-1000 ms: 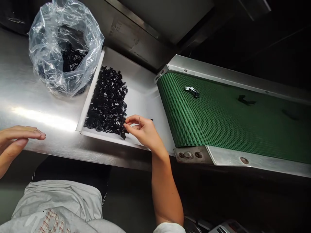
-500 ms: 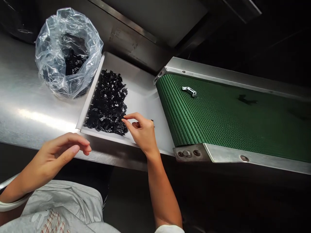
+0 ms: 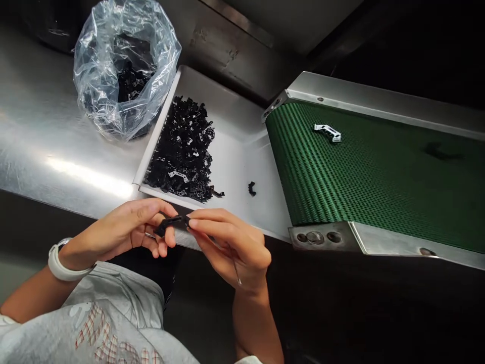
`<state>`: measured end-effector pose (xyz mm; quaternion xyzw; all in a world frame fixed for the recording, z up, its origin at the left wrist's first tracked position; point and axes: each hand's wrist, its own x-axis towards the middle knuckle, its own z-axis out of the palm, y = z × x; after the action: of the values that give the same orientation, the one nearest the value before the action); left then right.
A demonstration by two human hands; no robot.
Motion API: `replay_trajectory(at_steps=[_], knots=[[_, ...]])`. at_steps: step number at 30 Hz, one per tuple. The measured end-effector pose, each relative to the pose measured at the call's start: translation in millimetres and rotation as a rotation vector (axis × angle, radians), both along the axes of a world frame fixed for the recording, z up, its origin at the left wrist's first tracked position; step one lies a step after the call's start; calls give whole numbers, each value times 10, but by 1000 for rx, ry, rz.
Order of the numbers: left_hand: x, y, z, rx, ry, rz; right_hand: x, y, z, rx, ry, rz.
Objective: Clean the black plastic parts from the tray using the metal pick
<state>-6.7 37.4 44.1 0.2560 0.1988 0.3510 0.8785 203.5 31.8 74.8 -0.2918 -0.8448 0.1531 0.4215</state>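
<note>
A small black bracket-like part is held just in front of the tray's near wall. My left hand is closed on one end of it with thumb and fingers. At the other end, the pinched fingertips of my right hand grip it. A thin shiny strip shows against my right palm; what it is I cannot make out. Beyond my hands lies a heap of similar black parts in the white tray, a few showing pale faces. One loose black piece lies apart on the tray floor.
At the upper left, a clear plastic bag lines a container with more black parts. To the right runs a green conveyor belt between metal rails, with a black-and-white part and a dark one on it. Steel table on the left.
My right hand has come from the heap toward me, bringing a black part to my left hand, which moved right to grip it. The view has shifted slightly; parts on the belt appear further right.
</note>
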Motion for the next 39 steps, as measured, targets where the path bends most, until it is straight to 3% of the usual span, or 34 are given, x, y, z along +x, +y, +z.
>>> replay_trajectory(at_steps=[6,9,12,13,18,23,30,35,39], knots=[[-19,-18,-57,-21,-46,-110,5,-29,46,-103,-28,-10],[-52,-54,-99,-27,-25,-77,91,72,99,-232,-92,-186],[-92,-96,-136,-37,6,-19,177,329,81,-408,-254,-424],[-100,-110,-145,-50,11,-1,184,433,59,-448,-331,-442],[-109,-160,-140,-51,53,88,50,866,-49,-601,-529,-411],[-158,-170,-112,-28,49,154,-28,1025,-22,-694,-555,-364],[-207,-144,-126,-73,11,173,36,1000,-3,-782,-517,-313],[-245,-120,-89,-112,49,212,112,889,69,-791,-376,-326],[-289,-129,-53,-110,101,262,90,642,310,-774,-130,-112]])
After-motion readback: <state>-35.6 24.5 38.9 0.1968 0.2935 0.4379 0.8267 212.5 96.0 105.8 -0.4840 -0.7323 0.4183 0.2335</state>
